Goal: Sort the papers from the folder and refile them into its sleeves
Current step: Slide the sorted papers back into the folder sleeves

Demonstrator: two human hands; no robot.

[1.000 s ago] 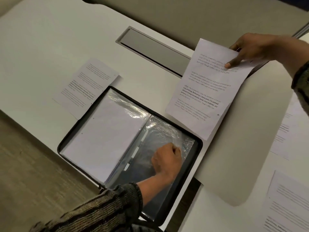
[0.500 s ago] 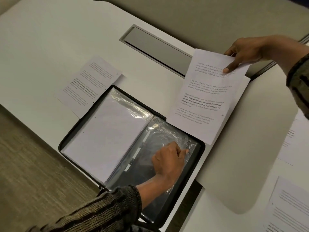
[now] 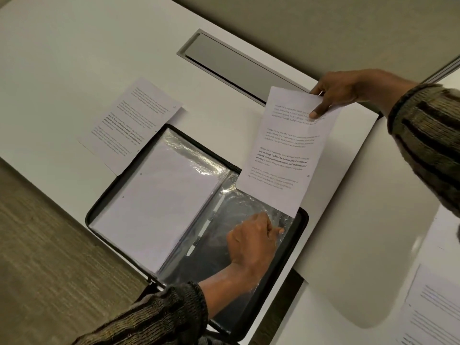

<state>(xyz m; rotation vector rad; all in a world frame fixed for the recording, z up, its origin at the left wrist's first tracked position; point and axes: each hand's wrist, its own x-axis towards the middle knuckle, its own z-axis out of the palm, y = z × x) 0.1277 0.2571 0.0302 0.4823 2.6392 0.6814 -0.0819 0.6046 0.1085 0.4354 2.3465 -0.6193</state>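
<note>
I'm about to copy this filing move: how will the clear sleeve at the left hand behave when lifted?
Probably floppy: the clear sleeve is crinkled and wavy near the left hand. Likely slippery, given its glossy glare. Thin and light-looking, so its mouth may sag shut.

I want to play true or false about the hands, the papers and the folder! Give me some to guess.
1. The right hand holds a printed sheet by its top. True.
2. The folder is closed. False: it lies open.
3. The left hand pinches the clear sleeve in the folder's right half. True.
4. The loose sheet left of the folder is blank. False: it has printed text on it.
</note>
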